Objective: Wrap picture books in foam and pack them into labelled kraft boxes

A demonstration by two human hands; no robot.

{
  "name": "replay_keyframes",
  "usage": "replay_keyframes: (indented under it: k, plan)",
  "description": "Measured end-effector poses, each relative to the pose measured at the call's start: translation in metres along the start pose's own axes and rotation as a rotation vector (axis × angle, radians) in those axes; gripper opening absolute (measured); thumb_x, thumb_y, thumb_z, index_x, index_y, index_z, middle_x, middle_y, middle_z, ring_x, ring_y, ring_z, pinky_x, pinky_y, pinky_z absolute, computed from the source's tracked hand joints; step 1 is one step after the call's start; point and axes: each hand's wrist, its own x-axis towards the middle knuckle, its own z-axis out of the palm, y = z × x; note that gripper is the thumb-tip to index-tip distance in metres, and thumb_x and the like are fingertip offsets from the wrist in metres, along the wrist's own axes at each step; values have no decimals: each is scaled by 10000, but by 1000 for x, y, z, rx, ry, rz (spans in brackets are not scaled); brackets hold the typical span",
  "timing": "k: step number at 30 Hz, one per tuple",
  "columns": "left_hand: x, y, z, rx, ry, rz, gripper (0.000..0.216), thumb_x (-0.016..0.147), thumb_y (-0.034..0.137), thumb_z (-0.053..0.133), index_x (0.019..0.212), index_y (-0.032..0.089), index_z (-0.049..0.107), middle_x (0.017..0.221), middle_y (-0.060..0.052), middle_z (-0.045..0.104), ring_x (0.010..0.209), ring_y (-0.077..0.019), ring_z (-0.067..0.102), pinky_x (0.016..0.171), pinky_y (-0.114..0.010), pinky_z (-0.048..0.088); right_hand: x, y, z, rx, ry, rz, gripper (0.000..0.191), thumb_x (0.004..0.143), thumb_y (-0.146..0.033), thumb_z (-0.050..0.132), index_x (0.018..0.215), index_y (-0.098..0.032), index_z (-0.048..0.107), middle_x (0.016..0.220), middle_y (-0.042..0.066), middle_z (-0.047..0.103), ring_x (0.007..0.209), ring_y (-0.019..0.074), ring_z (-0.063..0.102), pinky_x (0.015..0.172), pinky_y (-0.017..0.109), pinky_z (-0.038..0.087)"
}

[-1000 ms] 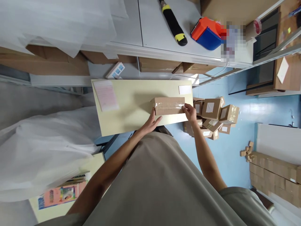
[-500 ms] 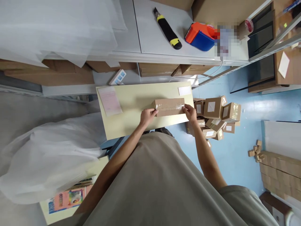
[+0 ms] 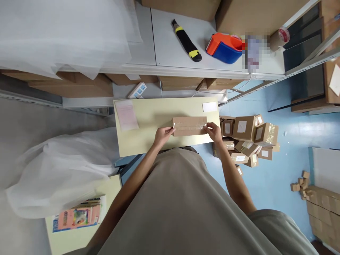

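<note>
A long brown cardboard box [image 3: 189, 130] with clear tape along its top lies at the near side of a pale yellow table [image 3: 148, 138]. My left hand [image 3: 163, 136] pinches the box's left end, thumb and fingers at the tape's edge. At the opposite end, my right hand [image 3: 213, 131] grips the right edge near the other tape end. Farther back on the same tabletop are a pink printed sheet [image 3: 126, 115] on the left and a white label [image 3: 209, 107] in the right corner.
On the grey shelf above lie a box cutter [image 3: 186, 41], an orange and blue tape dispenser [image 3: 225, 47] and a tape roll [image 3: 280, 38]. Several labelled cartons [image 3: 243, 128] are piled right of the table. White sheeting [image 3: 71, 163] hangs at left, by some books [image 3: 78, 216].
Both hands stay at the ends of the box, which remains on the table. The whole view has shifted slightly, with the shelf items now lower in the picture.
</note>
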Motion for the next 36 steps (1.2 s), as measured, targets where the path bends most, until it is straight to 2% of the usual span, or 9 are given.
replay_keyframes:
  k: [6, 11, 16, 18, 21, 25, 30, 33, 36]
  plan:
    - [5, 0, -6, -54, -76, 83, 619, 710, 585, 939, 1178, 186, 868, 1203, -112, 873, 1163, -362, 813, 1059, -471, 638, 3, -1, -6, 20, -87, 22, 609, 880, -802, 742, 1134, -248, 734, 1247, 120, 847, 1063, 341, 862, 905, 495, 700]
    - [6, 4, -2, 142, 5, 90, 461, 761, 477, 881, 1124, 192, 867, 1164, -117, 842, 1030, -318, 812, 961, -459, 679, 9, -14, -10, -70, -121, 29, 580, 881, -784, 750, 1110, -253, 714, 1258, 127, 846, 987, 356, 873, 779, 440, 685]
    - [-6, 16, -1, 112, 54, 184, 380, 792, 364, 828, 1146, 226, 851, 1133, -72, 750, 1001, -250, 788, 976, -426, 697, 12, -33, -15, -10, -93, -23, 590, 917, -811, 715, 1082, -245, 699, 1184, 134, 840, 976, 362, 868, 740, 438, 695]
    - [-10, 22, -6, 91, 122, 236, 417, 808, 330, 810, 1216, 245, 840, 1171, -64, 724, 1054, -244, 783, 1056, -439, 681, 15, -39, -15, 68, -80, -64, 586, 928, -803, 720, 1097, -243, 699, 1178, 134, 829, 1007, 349, 860, 763, 447, 719]
    - [-8, 24, -13, 134, 251, 284, 406, 812, 270, 772, 1212, 250, 843, 1163, -61, 721, 1102, -245, 778, 1142, -429, 640, 22, -41, -8, 122, -75, -149, 544, 927, -766, 763, 1064, -240, 725, 1160, 122, 815, 1046, 310, 833, 927, 490, 743]
    - [2, 2, -14, 142, 347, 172, 311, 820, 288, 715, 1099, 229, 840, 1149, -79, 773, 1039, -250, 798, 1087, -412, 646, 33, -24, 20, 114, -125, -170, 451, 970, -686, 727, 1007, -237, 752, 1166, 117, 804, 991, 280, 818, 948, 514, 750]
    - [5, -48, -6, 50, 321, -60, 298, 768, 368, 788, 1027, 222, 802, 964, -89, 848, 1043, -309, 816, 1035, -453, 635, 31, 18, 59, 75, -219, -116, 261, 996, -452, 657, 924, -222, 758, 1255, 139, 806, 1059, 265, 824, 936, 459, 741]
    - [5, -66, -6, 61, 293, -99, 284, 729, 384, 818, 963, 226, 792, 975, -104, 859, 1022, -316, 815, 1027, -467, 631, 31, 39, 67, 28, -317, -85, 203, 980, -367, 649, 901, -226, 773, 1209, 117, 830, 998, 240, 836, 980, 448, 721]
    - [14, -65, -10, 42, 326, -123, 291, 785, 387, 760, 1015, 212, 794, 1136, -140, 859, 1117, -316, 802, 1050, -479, 628, 45, 47, 64, 28, -301, -44, 244, 993, -413, 643, 990, -226, 798, 1185, 117, 847, 984, 242, 836, 980, 453, 712]
